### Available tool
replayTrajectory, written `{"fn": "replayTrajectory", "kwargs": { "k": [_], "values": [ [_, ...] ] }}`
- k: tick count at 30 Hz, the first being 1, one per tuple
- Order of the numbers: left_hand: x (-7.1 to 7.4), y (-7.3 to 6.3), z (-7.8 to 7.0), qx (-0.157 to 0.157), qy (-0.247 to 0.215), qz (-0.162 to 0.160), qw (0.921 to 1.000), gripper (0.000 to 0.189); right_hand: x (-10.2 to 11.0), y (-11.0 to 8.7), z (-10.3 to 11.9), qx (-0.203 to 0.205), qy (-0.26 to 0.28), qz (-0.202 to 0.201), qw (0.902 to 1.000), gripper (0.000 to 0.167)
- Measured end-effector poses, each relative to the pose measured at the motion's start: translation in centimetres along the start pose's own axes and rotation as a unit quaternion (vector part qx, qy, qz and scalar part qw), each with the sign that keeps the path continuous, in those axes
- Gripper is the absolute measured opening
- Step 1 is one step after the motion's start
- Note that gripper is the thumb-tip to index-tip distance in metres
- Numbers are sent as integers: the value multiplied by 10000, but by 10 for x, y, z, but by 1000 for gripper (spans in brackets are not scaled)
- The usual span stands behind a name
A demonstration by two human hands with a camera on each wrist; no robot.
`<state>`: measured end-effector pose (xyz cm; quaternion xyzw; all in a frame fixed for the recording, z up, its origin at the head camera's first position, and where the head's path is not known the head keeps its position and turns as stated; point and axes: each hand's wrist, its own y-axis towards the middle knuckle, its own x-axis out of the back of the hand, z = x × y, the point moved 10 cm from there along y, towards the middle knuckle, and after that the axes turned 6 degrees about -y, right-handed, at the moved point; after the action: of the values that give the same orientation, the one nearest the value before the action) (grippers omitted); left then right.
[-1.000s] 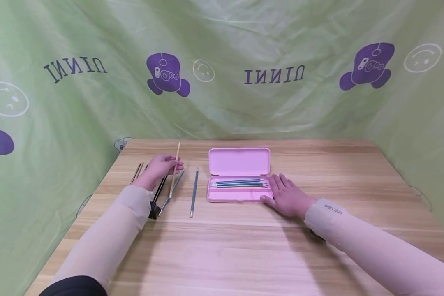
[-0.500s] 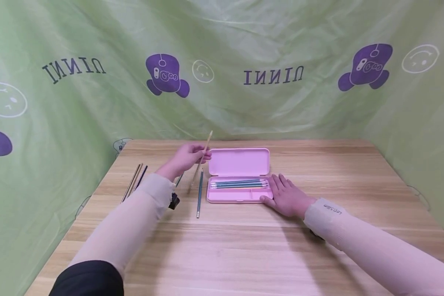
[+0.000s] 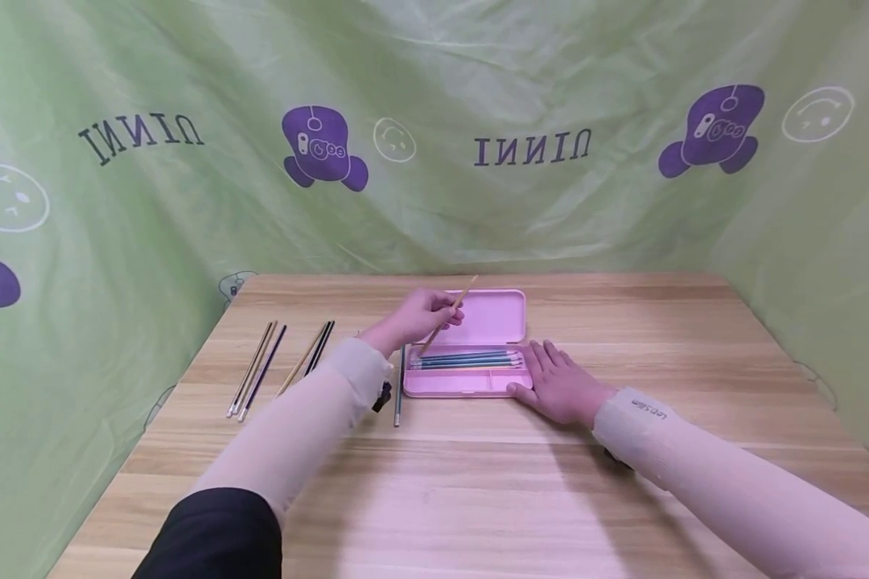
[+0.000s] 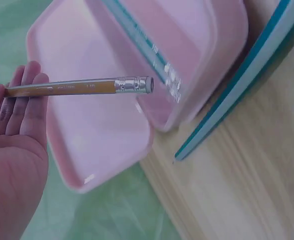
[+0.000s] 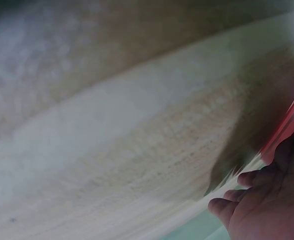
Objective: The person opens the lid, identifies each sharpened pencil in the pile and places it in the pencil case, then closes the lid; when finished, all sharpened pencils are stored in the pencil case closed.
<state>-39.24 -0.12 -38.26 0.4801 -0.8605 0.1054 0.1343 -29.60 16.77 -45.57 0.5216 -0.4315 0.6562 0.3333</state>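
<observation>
My left hand (image 3: 414,316) pinches a tan pencil (image 3: 433,336) between thumb and fingers, slanted over the left part of an open pink pencil case (image 3: 445,394). The left wrist view shows this pencil's metal band and eraser end (image 4: 134,85) pointing away from the palm. Several teal pencils (image 3: 467,359) lie in the case's long back compartment. My right hand (image 3: 561,384) rests on the table with fingers spread, its thumb and fingers against the case's right side. Along the left side of the case lies another teal pencil (image 3: 397,398), partly hidden by the left wrist.
Farther left on the wooden table (image 3: 434,498) lie two gold-coloured pencils (image 3: 252,368), a dark blue pencil (image 3: 263,374), another tan pencil (image 3: 298,360) and black pencils (image 3: 319,348). The left sleeve covers some of their ends. A green curtain (image 3: 434,217) hangs behind the table.
My left hand has carried the tan pencil rightward from the loose pencils to over the case. The loose teal pencil has shifted right, up to the case. My right hand stays put.
</observation>
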Motion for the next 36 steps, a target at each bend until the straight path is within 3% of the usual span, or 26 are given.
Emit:
{"fn": "replayTrajectory", "kwargs": {
  "k": [10,18,23,27,31,36],
  "values": [
    [-29,3,-3,-309,1108,461,9923,24,2,0,-1,0,-23,15,10000,86],
    [-46,2,0,-392,2142,814,9726,22,4,-1,0,51,-17,-64,10000,85],
    [-49,3,4,-376,2342,814,9681,23,2,1,-1,69,-11,-74,9999,87],
    [-41,2,6,-400,2333,588,9698,25,-1,1,-2,98,-11,-127,9999,91],
    [-19,-5,10,-305,2094,134,9773,27,-3,2,-3,99,-22,-121,9999,92],
    [23,-22,29,107,871,-607,9943,29,-2,2,-4,63,-26,-88,9999,89]
  ]
}}
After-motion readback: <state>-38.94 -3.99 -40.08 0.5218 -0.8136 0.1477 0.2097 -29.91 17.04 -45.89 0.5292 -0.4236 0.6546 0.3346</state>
